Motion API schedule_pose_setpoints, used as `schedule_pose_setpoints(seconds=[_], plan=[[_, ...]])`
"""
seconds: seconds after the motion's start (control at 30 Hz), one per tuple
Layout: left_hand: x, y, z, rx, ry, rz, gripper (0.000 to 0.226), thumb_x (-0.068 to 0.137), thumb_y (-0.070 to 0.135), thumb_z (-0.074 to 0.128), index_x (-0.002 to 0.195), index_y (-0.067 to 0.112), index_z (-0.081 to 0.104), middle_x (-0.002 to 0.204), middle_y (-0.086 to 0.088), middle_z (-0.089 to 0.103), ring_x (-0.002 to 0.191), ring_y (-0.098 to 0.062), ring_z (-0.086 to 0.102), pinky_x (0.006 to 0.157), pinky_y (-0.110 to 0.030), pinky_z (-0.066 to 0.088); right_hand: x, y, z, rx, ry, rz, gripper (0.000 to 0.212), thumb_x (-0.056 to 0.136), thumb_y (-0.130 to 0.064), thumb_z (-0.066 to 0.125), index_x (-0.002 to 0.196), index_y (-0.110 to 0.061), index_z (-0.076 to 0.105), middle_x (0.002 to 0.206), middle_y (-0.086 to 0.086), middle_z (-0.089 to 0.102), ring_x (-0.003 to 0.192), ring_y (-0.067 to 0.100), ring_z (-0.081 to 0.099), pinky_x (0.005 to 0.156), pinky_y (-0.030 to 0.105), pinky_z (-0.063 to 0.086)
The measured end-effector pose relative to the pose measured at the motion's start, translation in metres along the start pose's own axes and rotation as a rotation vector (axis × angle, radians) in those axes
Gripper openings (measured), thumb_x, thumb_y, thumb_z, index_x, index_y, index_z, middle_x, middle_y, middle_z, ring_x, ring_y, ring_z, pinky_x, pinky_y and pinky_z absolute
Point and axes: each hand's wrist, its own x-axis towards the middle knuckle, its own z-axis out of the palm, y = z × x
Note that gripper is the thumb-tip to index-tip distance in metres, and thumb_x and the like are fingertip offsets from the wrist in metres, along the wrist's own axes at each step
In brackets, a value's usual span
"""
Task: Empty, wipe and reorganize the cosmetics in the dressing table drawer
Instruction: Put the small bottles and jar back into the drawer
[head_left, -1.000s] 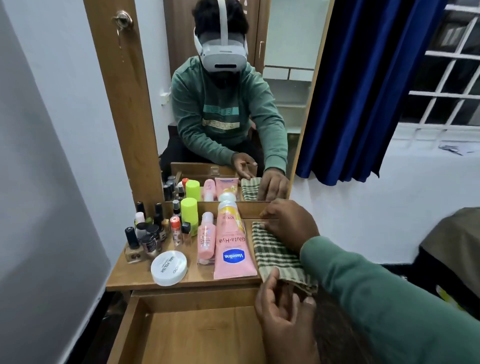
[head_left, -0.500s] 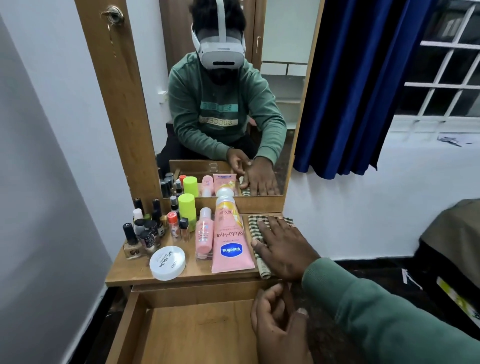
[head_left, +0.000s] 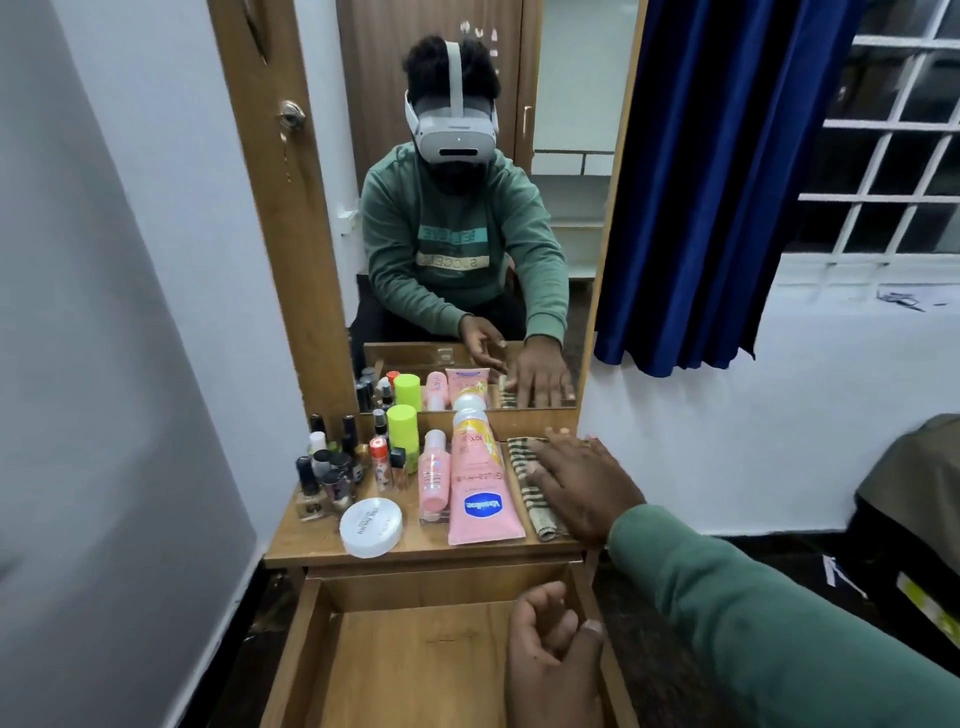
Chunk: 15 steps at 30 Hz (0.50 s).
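Below the worktop (head_left: 311, 545) | drawer (head_left: 415, 670) stood open, bare wood | your left hand (head_left: 550, 660) curled loosely above it, holding nothing | your right hand (head_left: 582, 486) flat, fingers spread, on folded checked cloth (head_left: 524, 478) beside pink Vaseline tube (head_left: 480, 493)

A dark blue curtain (head_left: 711, 176) hung in the upper right of the frame, beside a window (head_left: 893, 135) with a white grille. A white wall (head_left: 779, 415) ran below the window. A grey panel (head_left: 93, 364) filled the left side. At the lower right edge stood something draped in olive cloth (head_left: 914, 478).
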Motion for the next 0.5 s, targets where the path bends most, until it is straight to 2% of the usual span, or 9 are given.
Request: schedule_pose_setpoints(seconds=[0.07, 0.1, 0.17, 0.2, 0.37, 0.5], plan=[[0.000, 0.005, -0.010, -0.015, -0.012, 0.003, 0.033, 0.085, -0.011, 0.070, 0.110, 0.008, 0.065, 0.110, -0.015, 0.072, 0.100, -0.022, 0.068, 0.096, -0.045, 0.055, -0.014, -0.006, -0.008, 0.096, 0.177, -0.001, 0.044, 0.109, -0.035, 0.040, 0.148, -0.020, 0.054, 0.158, 0.005, 0.049, 0.147, 0.020, 0.041, 0.123, 0.034, 0.019], [0.000, 0.009, -0.016, -0.021, -0.016, 0.008, 0.031, 0.085, -0.010, 0.070, 0.110, 0.008, 0.065, 0.106, -0.014, 0.074, 0.095, -0.022, 0.070, 0.090, -0.043, 0.057, -0.022, -0.011, -0.011, 0.151, 0.251, 0.005, 0.038, 0.108, -0.030, 0.044, 0.138, -0.018, 0.063, 0.148, 0.006, 0.059, 0.136, 0.021, 0.052, 0.118, 0.033, 0.029], [-0.002, 0.015, -0.025, -0.014, -0.044, 0.017, 0.026, 0.088, -0.003, 0.071, 0.109, 0.012, 0.065, 0.098, -0.010, 0.077, 0.093, -0.023, 0.073, 0.076, -0.035, 0.058, -0.039, -0.022, -0.014, 0.267, 0.358, 0.022, 0.031, 0.106, -0.025, 0.049, 0.123, -0.016, 0.072, 0.129, 0.005, 0.071, 0.115, 0.021, 0.063, 0.102, 0.035, 0.047], [-0.003, 0.018, -0.030, 0.011, -0.064, 0.032, 0.024, 0.090, 0.002, 0.071, 0.109, 0.015, 0.066, 0.096, -0.007, 0.078, 0.093, -0.023, 0.075, 0.073, -0.033, 0.057, -0.049, -0.028, -0.014, 0.311, 0.382, 0.026, 0.029, 0.106, -0.024, 0.050, 0.121, -0.016, 0.073, 0.125, 0.004, 0.073, 0.110, 0.020, 0.065, 0.096, 0.036, 0.051], [-0.021, 0.038, -0.065, 0.174, -0.150, 0.168, 0.017, 0.094, 0.008, 0.066, 0.108, 0.017, 0.066, 0.088, -0.005, 0.078, 0.080, -0.018, 0.074, 0.067, -0.029, 0.055, -0.096, -0.068, -0.015, 0.402, 0.400, 0.000, 0.025, 0.104, -0.032, 0.058, 0.120, -0.023, 0.074, 0.122, -0.005, 0.074, 0.108, 0.012, 0.064, 0.087, 0.032, 0.052], [-0.030, 0.075, -0.096, 0.238, -0.156, 0.283, 0.014, 0.095, 0.003, 0.062, 0.105, 0.012, 0.066, 0.080, -0.006, 0.075, 0.066, -0.013, 0.067, 0.060, -0.026, 0.053, -0.110, -0.096, -0.024, 0.432, 0.387, -0.079, 0.008, 0.096, -0.029, 0.071, 0.102, -0.028, 0.076, 0.097, -0.013, 0.073, 0.087, 0.005, 0.063, 0.076, 0.033, 0.054]])
